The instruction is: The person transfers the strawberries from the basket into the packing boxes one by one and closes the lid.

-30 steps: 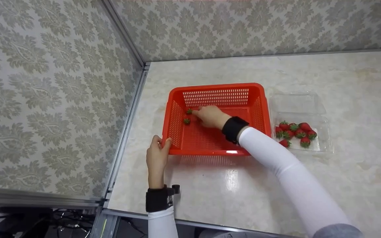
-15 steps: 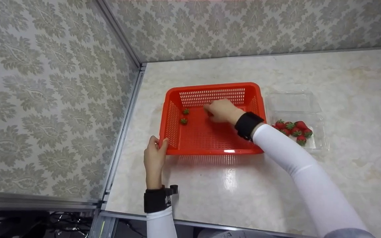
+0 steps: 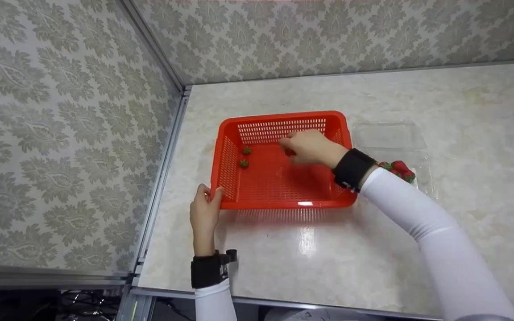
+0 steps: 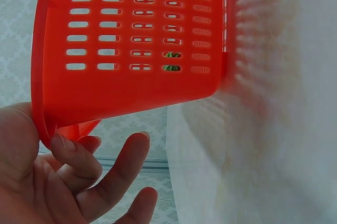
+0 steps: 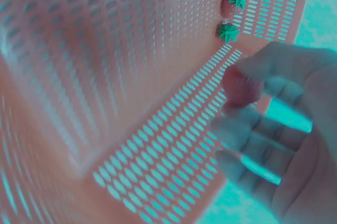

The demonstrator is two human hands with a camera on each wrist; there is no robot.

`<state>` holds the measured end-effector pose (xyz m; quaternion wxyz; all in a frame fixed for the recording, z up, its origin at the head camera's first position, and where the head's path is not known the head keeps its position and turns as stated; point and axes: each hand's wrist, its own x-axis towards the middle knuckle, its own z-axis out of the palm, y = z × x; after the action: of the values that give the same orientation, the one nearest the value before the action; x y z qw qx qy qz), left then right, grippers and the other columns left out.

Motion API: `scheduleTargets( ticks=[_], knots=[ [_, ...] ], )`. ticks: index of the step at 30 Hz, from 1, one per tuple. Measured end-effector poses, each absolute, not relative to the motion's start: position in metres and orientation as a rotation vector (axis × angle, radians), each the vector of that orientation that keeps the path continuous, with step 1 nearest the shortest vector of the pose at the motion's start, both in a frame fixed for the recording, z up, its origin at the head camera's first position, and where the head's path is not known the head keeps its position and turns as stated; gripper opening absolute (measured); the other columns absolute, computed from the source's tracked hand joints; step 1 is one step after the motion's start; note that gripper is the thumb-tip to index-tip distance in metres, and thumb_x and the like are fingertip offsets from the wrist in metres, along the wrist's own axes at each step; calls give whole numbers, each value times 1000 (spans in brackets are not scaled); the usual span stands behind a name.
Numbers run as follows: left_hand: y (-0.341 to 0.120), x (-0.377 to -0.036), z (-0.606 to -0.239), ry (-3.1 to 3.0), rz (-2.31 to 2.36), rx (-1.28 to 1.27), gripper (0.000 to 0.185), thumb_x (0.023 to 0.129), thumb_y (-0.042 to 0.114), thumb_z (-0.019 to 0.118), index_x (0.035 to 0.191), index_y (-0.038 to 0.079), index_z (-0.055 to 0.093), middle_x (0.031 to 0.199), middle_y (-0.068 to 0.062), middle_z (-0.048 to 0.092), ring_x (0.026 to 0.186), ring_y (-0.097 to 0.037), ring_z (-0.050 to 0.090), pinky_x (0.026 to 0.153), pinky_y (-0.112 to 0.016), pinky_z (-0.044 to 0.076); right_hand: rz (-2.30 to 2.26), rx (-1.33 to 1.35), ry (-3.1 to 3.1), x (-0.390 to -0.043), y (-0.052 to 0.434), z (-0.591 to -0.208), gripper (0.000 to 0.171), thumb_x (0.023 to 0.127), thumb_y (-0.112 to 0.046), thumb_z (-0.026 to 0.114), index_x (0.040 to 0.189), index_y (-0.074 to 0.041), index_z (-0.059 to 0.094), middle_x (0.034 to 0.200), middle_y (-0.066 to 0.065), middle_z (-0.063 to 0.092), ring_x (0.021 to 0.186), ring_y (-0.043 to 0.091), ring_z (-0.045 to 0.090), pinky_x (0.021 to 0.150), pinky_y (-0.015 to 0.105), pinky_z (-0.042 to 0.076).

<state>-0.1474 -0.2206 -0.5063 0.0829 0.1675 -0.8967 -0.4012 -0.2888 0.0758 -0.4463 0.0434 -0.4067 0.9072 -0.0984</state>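
Right hand pinches a strawberry between thumb and curled fingers, over the floor of a red basket.
Left of it, inside, lie two strawberries; right of it, more strawberries sit in a clear container; well left, the left hand grips the basket's rim.

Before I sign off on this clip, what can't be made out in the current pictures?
Right wrist view: fine detail of the held strawberry, lost to blur.
Head view: most of that strawberry, behind the right hand.
Head view: how many strawberries the clear box holds; the right sleeve and wristband cover part of it.
Left wrist view: the red basket's upper part, cut off by the top edge.
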Motion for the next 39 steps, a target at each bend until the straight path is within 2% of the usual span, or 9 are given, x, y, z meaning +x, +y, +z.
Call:
scheduleTargets(
  ticks=[12,25,32,39],
  knots=[
    [-226,-149,-505,-2703,-1199,481,29,99,31,62,90,9,47,62,0,38,56,-17,38,53,-33,29,-296,-1323,2835,-266,101,-419,15,85,-13,72,96,-12,62,86,6,60,73,23,58,62,40,47],
    [-249,-135,-493,-2693,-1138,530,28,100,31,60,90,9,47,63,-2,37,56,-19,37,54,-34,29,-412,-1077,2985,-237,164,-391,19,86,-14,69,105,-12,65,90,6,61,69,24,56,63,41,48],
    [-248,-136,-488,-2719,-1168,564,28,100,33,58,94,7,48,65,-2,39,57,-18,39,53,-33,31,-416,-876,3040,-224,213,-402,20,84,-17,72,101,-14,63,84,3,59,68,22,55,61,41,45],
    [-246,-136,-488,-2750,-1177,590,29,101,33,57,97,7,48,66,-4,41,59,-20,41,55,-34,31,-367,-674,2925,-214,240,-437,20,84,-16,72,102,-13,65,85,4,60,72,24,56,64,43,47]
  ],
)
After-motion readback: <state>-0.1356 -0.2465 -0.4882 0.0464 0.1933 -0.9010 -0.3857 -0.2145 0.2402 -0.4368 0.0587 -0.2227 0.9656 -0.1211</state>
